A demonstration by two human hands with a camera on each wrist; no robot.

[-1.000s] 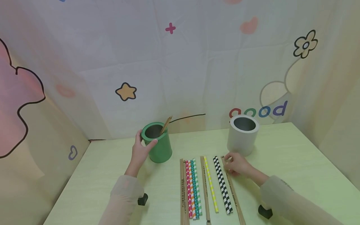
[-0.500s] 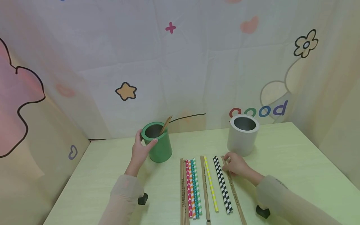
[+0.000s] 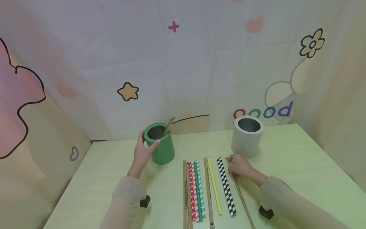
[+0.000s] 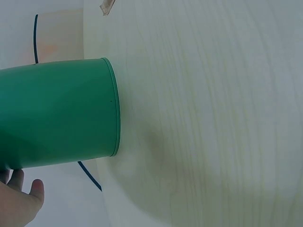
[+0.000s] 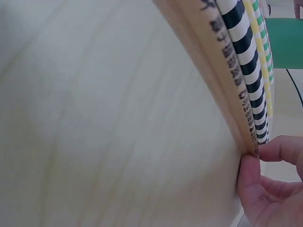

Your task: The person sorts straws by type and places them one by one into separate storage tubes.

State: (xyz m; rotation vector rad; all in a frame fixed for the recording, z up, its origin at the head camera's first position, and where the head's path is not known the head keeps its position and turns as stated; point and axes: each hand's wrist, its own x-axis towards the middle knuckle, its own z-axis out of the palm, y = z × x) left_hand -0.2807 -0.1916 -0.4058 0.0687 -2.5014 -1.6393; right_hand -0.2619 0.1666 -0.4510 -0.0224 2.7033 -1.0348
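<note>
Left hand [image 3: 142,152] grips the green cup [image 3: 160,143] (one wooden stick [image 3: 168,126] inside); right hand [image 3: 239,166] pinches a wooden strip [image 3: 241,197].

Tabletop [image 3: 286,152]: pale green-yellow laminate with faint printed wood grain, smooth, matt, soft sheen in the wrist views. Green cup [image 3: 160,144]: smooth painted or plastic wall, satin; inside looks dull grey metal. White cup [image 3: 246,137] near the far right edge: matt white outside, grey metallic inside. Flat sticks [image 3: 207,190]: bare light wood, unvarnished, fine grain, dark printed lettering on one face, clear on the stick [image 5: 222,90] the right hand [image 3: 240,166] pinches. Straws [image 3: 226,187]: paper, matt, printed stripes and dots. Backdrop [image 3: 183,63]: thin creased cloth, matt print. Sleeves [image 3: 125,197]: soft beige knit.
</note>
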